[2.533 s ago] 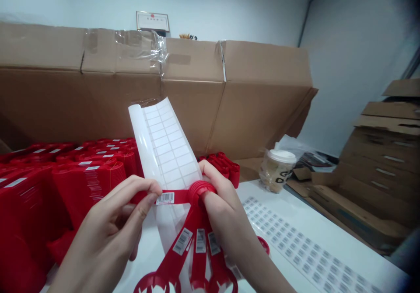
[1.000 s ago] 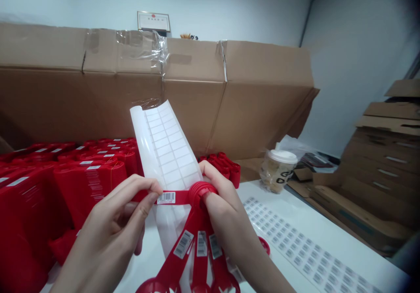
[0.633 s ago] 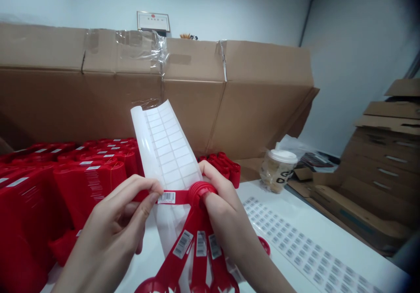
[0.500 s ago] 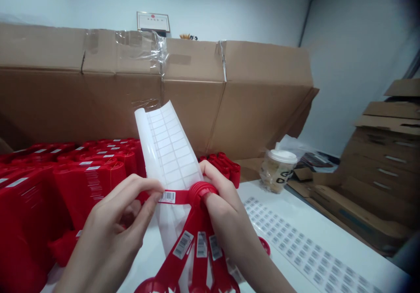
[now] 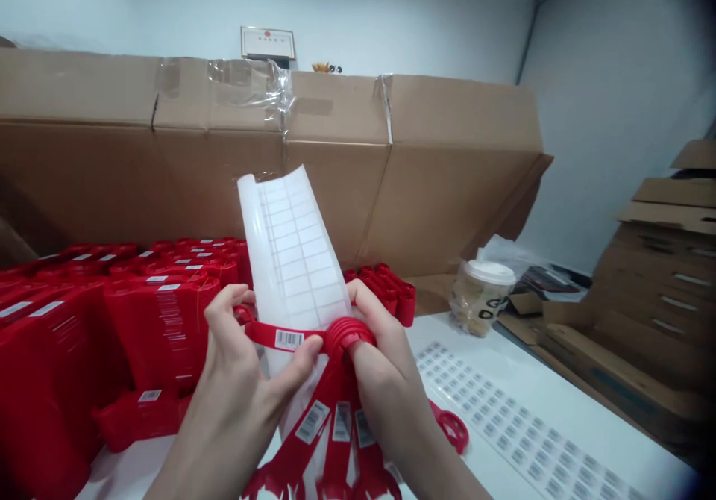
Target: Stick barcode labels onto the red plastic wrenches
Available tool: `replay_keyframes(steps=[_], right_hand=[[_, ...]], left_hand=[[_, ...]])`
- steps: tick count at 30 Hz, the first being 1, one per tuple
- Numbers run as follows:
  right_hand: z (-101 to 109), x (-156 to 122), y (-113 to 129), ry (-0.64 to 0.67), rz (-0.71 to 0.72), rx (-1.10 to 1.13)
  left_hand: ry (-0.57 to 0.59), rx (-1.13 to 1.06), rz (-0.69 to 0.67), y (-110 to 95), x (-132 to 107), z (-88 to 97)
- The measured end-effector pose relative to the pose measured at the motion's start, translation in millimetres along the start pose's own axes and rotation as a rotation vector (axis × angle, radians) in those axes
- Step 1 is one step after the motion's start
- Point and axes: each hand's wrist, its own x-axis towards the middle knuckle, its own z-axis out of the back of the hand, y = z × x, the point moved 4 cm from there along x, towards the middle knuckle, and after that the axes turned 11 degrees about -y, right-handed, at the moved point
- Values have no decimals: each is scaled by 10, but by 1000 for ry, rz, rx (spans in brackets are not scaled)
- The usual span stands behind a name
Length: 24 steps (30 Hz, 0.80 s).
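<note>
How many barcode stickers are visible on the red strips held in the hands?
4: an upper sticker beside the thumb of the left hand, and, on the red strips fanning downward, a left sticker, a middle sticker and a right sticker. The right hand may hide others.

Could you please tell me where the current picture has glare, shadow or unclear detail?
Head view: glare on the clear tape and sheen along the curled edge of the label sheet; head view: shade over the lower face of the cardboard box; head view: the barcode sticker by the left hand shows bars, but its fine print is unreadable.
</note>
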Motion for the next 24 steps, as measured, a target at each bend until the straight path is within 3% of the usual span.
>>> replay_keyframes(steps=[5,9,12,15,18,20,21,24], right_hand=[[-5,-8,2,9,23,-26],[45,52,10,9,10,-67],[91,120,-20,-28,-3,-61],[127,179,-67,-91,-16,-69],[138,218,-80,-86,-5,-116],[175,243,-43,-67,30,-204],[220,257,-7,-78,62,-271],[468,302,150,-191,165,-463]], left_hand=[[20,-17,78,-58,7,90],[185,-328,261,-2,84,94],[195,-473,405,63,117,42],[189,-520,452,99,110,-56],[359,-641,530,122,62,-201],[413,-648,544,172,72,-220],[384,-616,517,212,105,-189],[155,-490,348,331,267,19]])
